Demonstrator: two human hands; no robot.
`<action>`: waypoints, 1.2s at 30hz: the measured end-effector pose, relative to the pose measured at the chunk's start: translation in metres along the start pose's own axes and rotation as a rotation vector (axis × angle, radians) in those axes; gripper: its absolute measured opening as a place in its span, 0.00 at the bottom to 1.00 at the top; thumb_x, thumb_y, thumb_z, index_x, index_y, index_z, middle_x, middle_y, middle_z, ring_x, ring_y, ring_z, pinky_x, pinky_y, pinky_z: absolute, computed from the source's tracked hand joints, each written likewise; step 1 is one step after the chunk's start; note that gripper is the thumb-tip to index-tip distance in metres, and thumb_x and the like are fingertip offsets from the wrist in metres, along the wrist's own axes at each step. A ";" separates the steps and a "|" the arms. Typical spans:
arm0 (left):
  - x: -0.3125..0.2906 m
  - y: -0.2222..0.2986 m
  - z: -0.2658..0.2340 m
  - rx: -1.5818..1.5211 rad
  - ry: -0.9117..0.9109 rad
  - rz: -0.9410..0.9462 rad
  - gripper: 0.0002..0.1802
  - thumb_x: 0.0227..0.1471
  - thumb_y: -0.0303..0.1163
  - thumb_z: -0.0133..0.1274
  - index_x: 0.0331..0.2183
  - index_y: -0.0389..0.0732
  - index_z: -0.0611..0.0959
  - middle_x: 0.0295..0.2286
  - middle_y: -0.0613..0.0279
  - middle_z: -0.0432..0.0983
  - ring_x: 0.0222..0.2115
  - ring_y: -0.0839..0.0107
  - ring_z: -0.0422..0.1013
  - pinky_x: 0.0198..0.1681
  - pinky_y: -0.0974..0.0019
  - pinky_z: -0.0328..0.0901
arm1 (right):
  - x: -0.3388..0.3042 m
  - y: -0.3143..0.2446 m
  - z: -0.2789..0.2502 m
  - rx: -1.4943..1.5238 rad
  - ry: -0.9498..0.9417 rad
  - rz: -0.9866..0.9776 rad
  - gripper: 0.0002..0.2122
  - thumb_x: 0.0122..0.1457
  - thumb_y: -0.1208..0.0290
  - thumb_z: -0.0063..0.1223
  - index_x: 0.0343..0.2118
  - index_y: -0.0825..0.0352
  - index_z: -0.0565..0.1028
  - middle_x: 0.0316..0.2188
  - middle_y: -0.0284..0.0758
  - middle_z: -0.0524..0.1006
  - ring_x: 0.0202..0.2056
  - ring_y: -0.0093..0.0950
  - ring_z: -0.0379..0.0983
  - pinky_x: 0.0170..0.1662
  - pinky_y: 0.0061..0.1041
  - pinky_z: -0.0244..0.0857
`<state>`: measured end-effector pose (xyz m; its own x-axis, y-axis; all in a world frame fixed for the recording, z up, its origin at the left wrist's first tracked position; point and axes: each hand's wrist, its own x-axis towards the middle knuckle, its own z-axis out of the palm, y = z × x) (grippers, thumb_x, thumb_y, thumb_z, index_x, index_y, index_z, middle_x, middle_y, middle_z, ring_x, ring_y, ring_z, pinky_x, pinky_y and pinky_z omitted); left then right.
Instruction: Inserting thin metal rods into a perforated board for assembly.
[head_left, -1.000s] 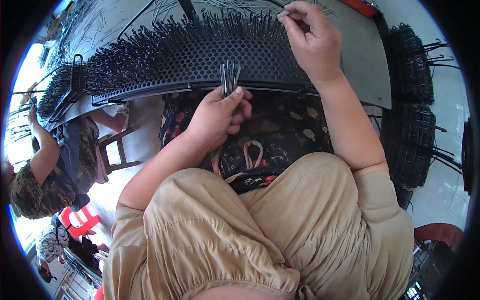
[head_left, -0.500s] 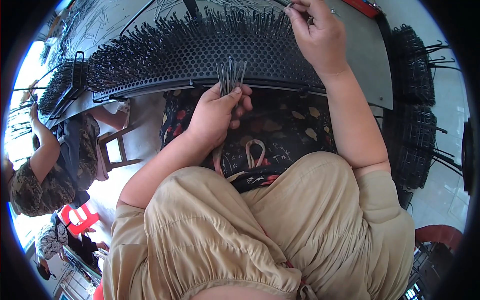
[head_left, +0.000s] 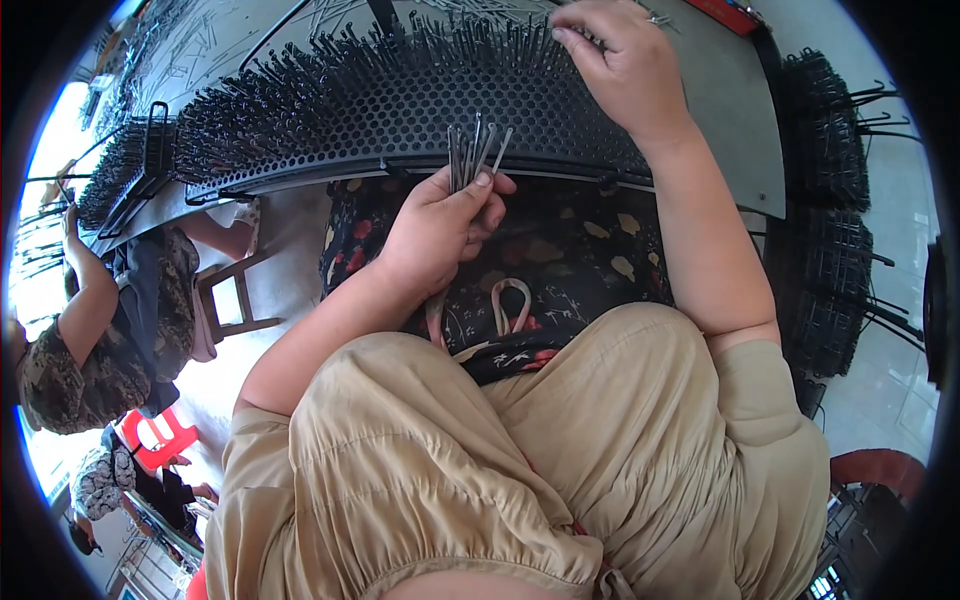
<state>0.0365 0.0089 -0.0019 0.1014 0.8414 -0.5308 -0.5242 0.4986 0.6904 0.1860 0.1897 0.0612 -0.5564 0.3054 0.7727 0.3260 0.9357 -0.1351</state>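
Note:
My left hand (head_left: 440,225) is closed round a bundle of thin metal rods (head_left: 472,150), their upper ends fanning out above the thumb. It is held just in front of a black perforated rack (head_left: 400,120), above the dark flowered cloth over my lap. Many dark rods (head_left: 270,95) stand upright in the holes along the rack's left and far parts. My right hand (head_left: 630,75) is over the rack's far right part, beside the standing rods. Its thumb and fingers are bent together, and whatever they pinch is too hidden to make out.
Loose metal strips (head_left: 210,45) lie on the grey table (head_left: 735,130) behind the rack. Another rod-filled rack (head_left: 125,180) stands at the left. Black racks (head_left: 825,140) with projecting hooks are at the right. A person (head_left: 110,310) works at the left, near a wooden stool (head_left: 235,300).
My right hand has moved slightly left along the rack's far edge. The rod bundle in my left hand has shifted a little right and leans more.

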 end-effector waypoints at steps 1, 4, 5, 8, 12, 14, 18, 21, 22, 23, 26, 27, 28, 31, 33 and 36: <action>0.000 0.001 0.001 0.013 -0.014 0.006 0.11 0.64 0.36 0.41 0.37 0.41 0.76 0.21 0.73 0.66 0.17 0.86 0.54 0.17 0.81 0.48 | -0.004 0.009 0.009 -0.003 0.000 0.002 0.02 0.50 0.81 0.56 0.26 0.69 0.74 0.25 0.39 0.76 0.26 0.34 0.72 0.30 0.26 0.66; 0.000 0.002 0.003 0.042 -0.041 0.027 0.12 0.64 0.37 0.40 0.38 0.41 0.76 0.21 0.73 0.66 0.17 0.86 0.54 0.17 0.81 0.48 | -0.016 0.018 0.021 0.270 0.330 -0.197 0.04 0.52 0.83 0.55 0.31 0.69 0.73 0.25 0.38 0.76 0.27 0.30 0.73 0.31 0.24 0.66; -0.001 0.002 0.000 0.033 -0.025 0.031 0.12 0.64 0.37 0.40 0.38 0.41 0.76 0.21 0.73 0.66 0.17 0.86 0.54 0.17 0.81 0.48 | -0.020 -0.001 0.014 0.159 0.100 0.052 0.06 0.54 0.80 0.56 0.34 0.71 0.74 0.27 0.36 0.78 0.29 0.25 0.74 0.33 0.21 0.67; -0.004 0.003 0.001 -0.010 -0.055 0.087 0.13 0.65 0.37 0.40 0.39 0.41 0.76 0.22 0.73 0.66 0.17 0.86 0.54 0.18 0.81 0.48 | -0.031 -0.045 0.002 0.429 -0.223 0.585 0.08 0.55 0.78 0.57 0.38 0.72 0.76 0.29 0.34 0.80 0.32 0.20 0.75 0.37 0.17 0.69; -0.003 0.002 0.009 -0.029 -0.032 0.168 0.12 0.65 0.37 0.39 0.41 0.43 0.75 0.22 0.72 0.67 0.17 0.85 0.55 0.18 0.81 0.49 | -0.044 -0.054 0.005 0.970 -0.532 0.847 0.05 0.56 0.78 0.56 0.36 0.71 0.77 0.30 0.33 0.79 0.33 0.19 0.75 0.38 0.16 0.69; -0.003 0.003 0.009 -0.007 0.022 0.196 0.12 0.65 0.37 0.39 0.42 0.44 0.75 0.22 0.71 0.68 0.18 0.85 0.55 0.18 0.81 0.49 | -0.038 -0.051 0.000 1.053 -0.423 0.939 0.05 0.57 0.77 0.56 0.35 0.71 0.77 0.30 0.33 0.79 0.31 0.17 0.74 0.34 0.15 0.67; 0.000 0.002 -0.001 0.032 -0.101 0.087 0.11 0.65 0.37 0.39 0.42 0.45 0.74 0.23 0.70 0.69 0.18 0.83 0.57 0.17 0.80 0.50 | -0.034 -0.024 -0.006 0.993 -0.083 0.932 0.08 0.56 0.75 0.57 0.39 0.68 0.75 0.29 0.33 0.80 0.25 0.14 0.70 0.26 0.11 0.60; 0.003 -0.005 -0.002 0.031 -0.042 0.048 0.11 0.65 0.36 0.39 0.41 0.44 0.74 0.24 0.69 0.69 0.18 0.82 0.58 0.17 0.79 0.51 | -0.023 -0.005 -0.001 0.591 0.147 0.650 0.10 0.55 0.80 0.56 0.40 0.68 0.73 0.28 0.35 0.78 0.26 0.20 0.71 0.28 0.16 0.63; 0.003 -0.007 -0.001 0.046 -0.021 0.054 0.10 0.64 0.35 0.39 0.41 0.43 0.74 0.25 0.68 0.70 0.18 0.82 0.59 0.17 0.79 0.52 | -0.021 -0.002 0.001 0.363 0.243 0.487 0.09 0.54 0.84 0.54 0.37 0.68 0.71 0.25 0.36 0.75 0.26 0.26 0.73 0.31 0.22 0.65; 0.004 -0.007 0.001 0.045 -0.027 0.054 0.10 0.64 0.35 0.39 0.41 0.43 0.74 0.25 0.68 0.70 0.18 0.82 0.59 0.17 0.79 0.52 | -0.022 0.000 0.002 0.357 0.242 0.486 0.09 0.54 0.84 0.54 0.37 0.68 0.71 0.25 0.36 0.75 0.26 0.26 0.73 0.31 0.22 0.65; 0.004 -0.004 0.007 0.099 0.096 0.052 0.10 0.64 0.34 0.39 0.40 0.41 0.74 0.27 0.66 0.72 0.20 0.80 0.63 0.18 0.79 0.53 | -0.027 0.002 0.005 0.261 0.227 0.362 0.13 0.54 0.85 0.54 0.42 0.67 0.68 0.24 0.35 0.75 0.25 0.22 0.72 0.29 0.20 0.65; 0.003 -0.002 0.007 0.101 0.103 0.041 0.10 0.64 0.34 0.40 0.40 0.40 0.74 0.27 0.66 0.72 0.21 0.80 0.65 0.18 0.79 0.54 | -0.026 0.001 0.005 0.220 0.220 0.335 0.13 0.54 0.84 0.55 0.42 0.67 0.69 0.24 0.35 0.75 0.24 0.23 0.72 0.28 0.20 0.65; 0.003 -0.001 0.007 0.104 0.110 0.030 0.10 0.64 0.34 0.40 0.40 0.40 0.74 0.27 0.65 0.73 0.22 0.79 0.66 0.18 0.79 0.55 | -0.026 0.000 0.005 0.179 0.213 0.307 0.13 0.53 0.83 0.57 0.41 0.66 0.70 0.24 0.35 0.74 0.23 0.24 0.72 0.28 0.21 0.64; 0.003 -0.003 0.004 0.080 0.116 0.061 0.10 0.63 0.33 0.41 0.40 0.39 0.74 0.27 0.65 0.73 0.22 0.79 0.66 0.18 0.79 0.54 | -0.021 -0.005 0.005 0.113 0.207 0.294 0.13 0.52 0.82 0.59 0.40 0.65 0.72 0.24 0.35 0.75 0.22 0.27 0.72 0.27 0.22 0.65; 0.004 -0.006 0.001 0.061 0.115 0.076 0.10 0.63 0.33 0.42 0.40 0.39 0.75 0.27 0.66 0.73 0.22 0.80 0.66 0.18 0.79 0.54 | -0.015 -0.008 0.003 0.071 0.184 0.233 0.12 0.51 0.82 0.59 0.39 0.65 0.73 0.25 0.36 0.76 0.24 0.29 0.74 0.27 0.23 0.66; 0.005 -0.006 0.001 0.048 0.121 0.093 0.10 0.62 0.33 0.43 0.39 0.40 0.76 0.26 0.66 0.73 0.21 0.80 0.66 0.17 0.80 0.54 | -0.010 -0.014 0.006 0.153 0.240 0.202 0.11 0.49 0.82 0.60 0.36 0.66 0.75 0.26 0.37 0.77 0.26 0.32 0.75 0.29 0.26 0.68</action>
<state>0.0413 0.0103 -0.0082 -0.0498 0.8548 -0.5165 -0.4856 0.4311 0.7604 0.1823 0.1742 0.0515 -0.2908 0.4536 0.8424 0.2826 0.8819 -0.3773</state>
